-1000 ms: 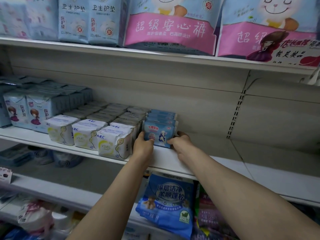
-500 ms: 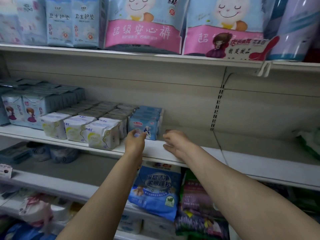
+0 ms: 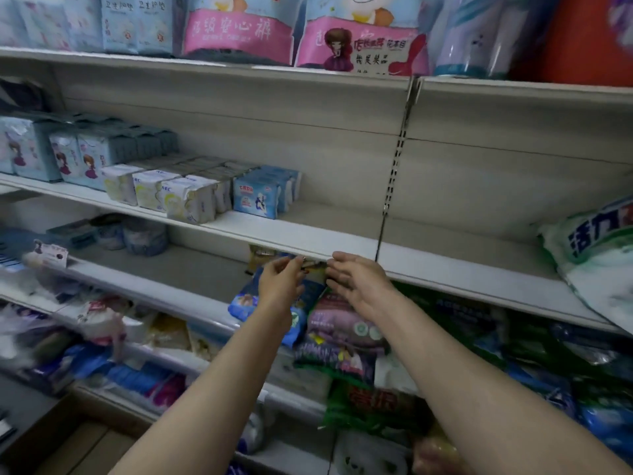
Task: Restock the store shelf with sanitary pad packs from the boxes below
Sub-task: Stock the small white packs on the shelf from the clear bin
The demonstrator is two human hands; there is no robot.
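Note:
A row of small blue pad packs [image 3: 257, 200] stands on the white middle shelf [image 3: 308, 236], right of the white ABC packs [image 3: 178, 200]. Both hands are off the packs and hang just below the shelf's front edge. My left hand [image 3: 279, 281] has relaxed fingers and holds nothing. My right hand [image 3: 358, 281] faces it a short gap away, fingers loosely bent and empty. Behind them on the lower shelf stand a blue bag [image 3: 301, 303] and a purple bag [image 3: 342, 323].
Large pink-banded packs [image 3: 239, 32] fill the top shelf. Taller blue packs [image 3: 78, 156] stand at the left of the middle shelf. A white and green bag [image 3: 599, 255] lies at its right end. Mixed bags crowd the lower shelves. Brown floor or cardboard [image 3: 89, 450] shows at bottom left.
Both hands let go of the front blue pack and drew back and down from the shelf top to below its edge. The view shifted right and down.

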